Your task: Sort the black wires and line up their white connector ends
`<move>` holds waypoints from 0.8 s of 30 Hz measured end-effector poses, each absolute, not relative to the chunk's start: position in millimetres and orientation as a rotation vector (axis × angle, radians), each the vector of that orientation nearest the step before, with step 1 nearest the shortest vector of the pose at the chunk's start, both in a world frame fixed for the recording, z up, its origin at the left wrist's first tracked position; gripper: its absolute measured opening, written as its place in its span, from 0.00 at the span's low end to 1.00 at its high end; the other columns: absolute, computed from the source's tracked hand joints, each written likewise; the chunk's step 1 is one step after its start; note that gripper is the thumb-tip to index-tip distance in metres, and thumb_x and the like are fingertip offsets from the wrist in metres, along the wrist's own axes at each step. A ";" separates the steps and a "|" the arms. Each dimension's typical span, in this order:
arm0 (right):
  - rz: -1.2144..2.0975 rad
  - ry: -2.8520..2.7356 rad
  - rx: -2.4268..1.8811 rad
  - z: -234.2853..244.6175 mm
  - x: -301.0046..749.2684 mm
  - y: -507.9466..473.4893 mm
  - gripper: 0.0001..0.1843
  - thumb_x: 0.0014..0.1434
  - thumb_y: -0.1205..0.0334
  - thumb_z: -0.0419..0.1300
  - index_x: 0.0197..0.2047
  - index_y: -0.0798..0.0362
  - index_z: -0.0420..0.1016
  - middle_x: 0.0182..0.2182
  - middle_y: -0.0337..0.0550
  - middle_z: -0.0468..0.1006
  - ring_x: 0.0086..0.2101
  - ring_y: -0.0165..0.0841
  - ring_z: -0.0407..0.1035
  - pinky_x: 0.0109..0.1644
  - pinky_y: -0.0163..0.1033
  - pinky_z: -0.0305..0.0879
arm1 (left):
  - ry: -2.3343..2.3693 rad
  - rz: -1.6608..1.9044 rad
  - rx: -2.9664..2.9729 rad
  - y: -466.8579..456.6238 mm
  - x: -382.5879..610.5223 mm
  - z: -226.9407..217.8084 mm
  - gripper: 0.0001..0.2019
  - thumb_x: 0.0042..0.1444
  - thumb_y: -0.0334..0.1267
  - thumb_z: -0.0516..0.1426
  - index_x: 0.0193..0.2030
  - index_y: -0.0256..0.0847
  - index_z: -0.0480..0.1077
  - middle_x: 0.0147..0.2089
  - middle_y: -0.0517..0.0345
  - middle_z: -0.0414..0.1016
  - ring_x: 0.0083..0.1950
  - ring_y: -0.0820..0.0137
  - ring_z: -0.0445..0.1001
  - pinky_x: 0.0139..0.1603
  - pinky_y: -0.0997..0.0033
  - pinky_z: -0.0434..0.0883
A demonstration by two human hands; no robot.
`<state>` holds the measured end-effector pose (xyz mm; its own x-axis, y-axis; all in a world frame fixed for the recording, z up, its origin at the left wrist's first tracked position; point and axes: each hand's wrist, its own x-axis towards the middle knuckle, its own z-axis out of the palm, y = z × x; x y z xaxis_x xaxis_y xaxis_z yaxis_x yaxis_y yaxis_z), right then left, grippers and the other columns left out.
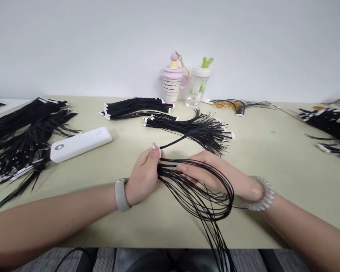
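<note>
Closest to the onlooker, a hank of thin black wires loops down over the front edge of the table. The left hand, a grey band on its wrist, has its grip pressed together on the hank's gathered end. From that pinch, the hank's long axis runs rightward and toward the person. The right hand, with a clear coiled bracelet at its wrist, reaches in from the right, its fingers against the wires; whether it pinches them, I cannot tell. Beyond lie a white power bank and more wire bundles, then a pink cup and a clear bottle.
</note>
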<state>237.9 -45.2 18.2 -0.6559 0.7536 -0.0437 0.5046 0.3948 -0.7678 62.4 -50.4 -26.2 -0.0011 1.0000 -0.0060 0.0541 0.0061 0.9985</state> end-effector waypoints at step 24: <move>0.394 -2.648 -0.900 -5.8 224.0 -47.0 0.11 0.60 0.63 0.48 0.29 0.55 0.67 0.22 0.36 0.68 0.22 0.23 0.56 0.27 0.29 0.50 | 1.277 1.089 1.605 -60.7 63.7 -22.5 0.19 0.62 0.44 0.41 0.24 0.39 0.61 0.22 0.63 0.60 0.25 0.75 0.57 0.27 0.75 0.57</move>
